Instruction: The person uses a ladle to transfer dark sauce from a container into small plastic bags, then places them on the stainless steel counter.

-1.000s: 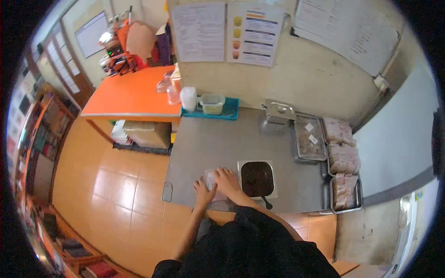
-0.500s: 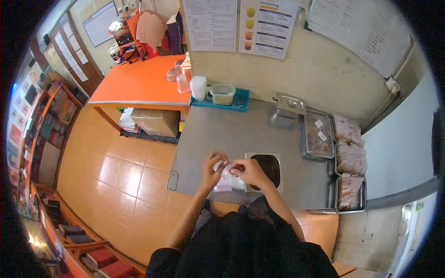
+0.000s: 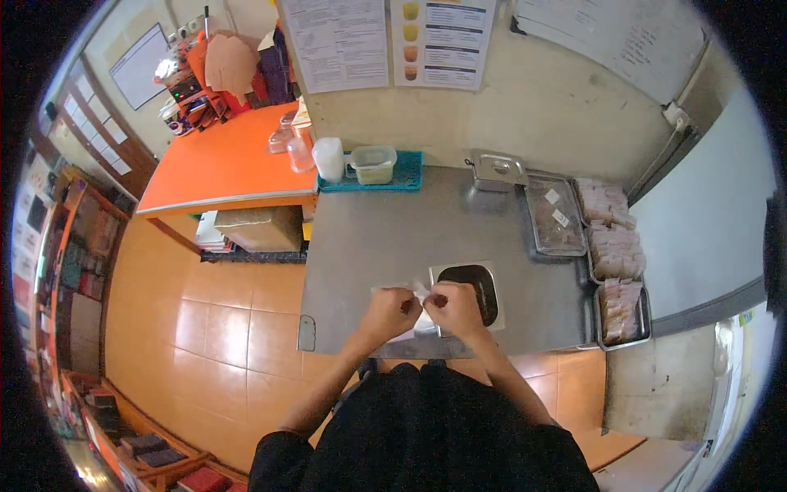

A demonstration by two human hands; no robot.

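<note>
My left hand (image 3: 393,315) and right hand (image 3: 457,308) are both curled closed, their fingertips seeming to pinch a piece of thin clear plastic (image 3: 421,292) over the near part of the tabletop (image 3: 381,238), just left of the steel pan (image 3: 499,305). I judge that I'm working the film between my fingers, though whether parting or twisting it I cannot tell; the next move calls for a steady pinch on both sides and an even, gentle pull.
</note>
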